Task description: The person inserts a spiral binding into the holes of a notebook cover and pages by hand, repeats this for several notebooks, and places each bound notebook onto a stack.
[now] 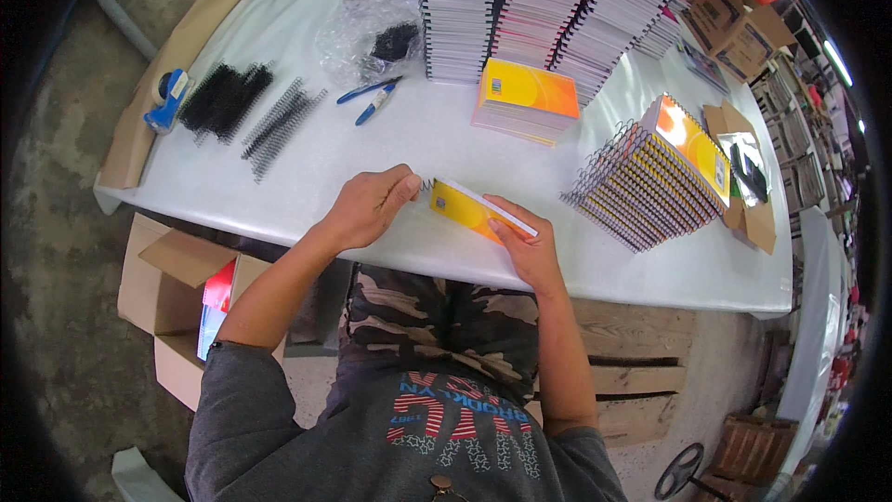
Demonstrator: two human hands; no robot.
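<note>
Over the table's front part, my right hand [527, 246] grips a small yellow-orange notebook [466, 210] by its right end, thumb on the cover. My left hand [376, 205] is closed in a pinch on a dark spiral binding coil [426, 184], whose short visible length meets the notebook's left end. How far the coil runs into the pages cannot be made out. Beyond my hands lie blue-handled pliers [373, 100], partly open, and a loose bundle of coils [279, 127]. A bigger pile of black coils [226, 100] sits farther left.
Unbound yellow-orange notebooks [526, 100] are stacked ahead, before tall piles of bound books [465, 14]. A coil-bound notebook stack [650, 177] stands right. Clear plastic bag [358, 23], blue tape dispenser [168, 100] and brown paper roll [172, 65] lie left; an open carton [167, 297] sits below the white table [297, 209].
</note>
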